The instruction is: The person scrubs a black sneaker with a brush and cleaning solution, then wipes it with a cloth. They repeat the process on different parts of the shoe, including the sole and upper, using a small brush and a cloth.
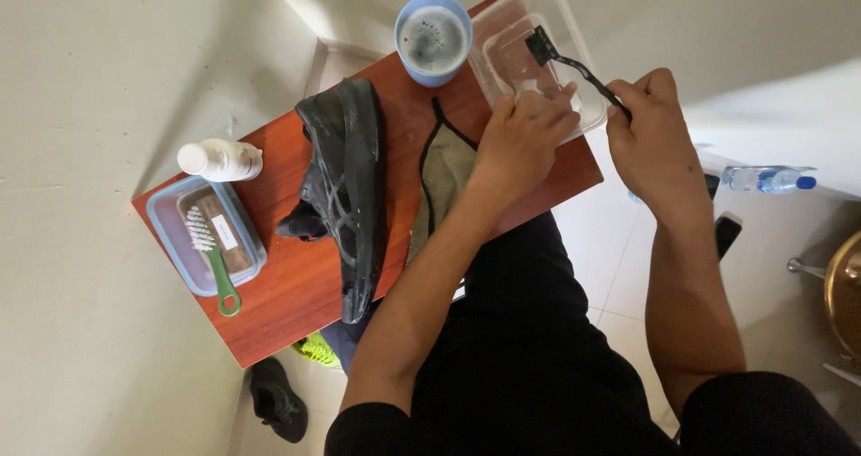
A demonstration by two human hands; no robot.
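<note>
1. Head view: my right hand [659, 138] grips the small black brush [560, 57], bristles inside the clear tub [574, 26] at the board's far right.
2. My left hand [520, 142] clamps the tub's near rim.
3. The tub overhangs the board's edge; hard scrubbing could tip it off.

A home corner: pale tiled floor [619, 241], plain walls [81, 106], a small wooden board [287, 304] with shoe-cleaning things.

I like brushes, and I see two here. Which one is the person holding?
The thin black brush, gripped by the right hand over the clear tub. The other, a green-handled brush with white bristles, lies untouched in the blue-rimmed container.
</note>
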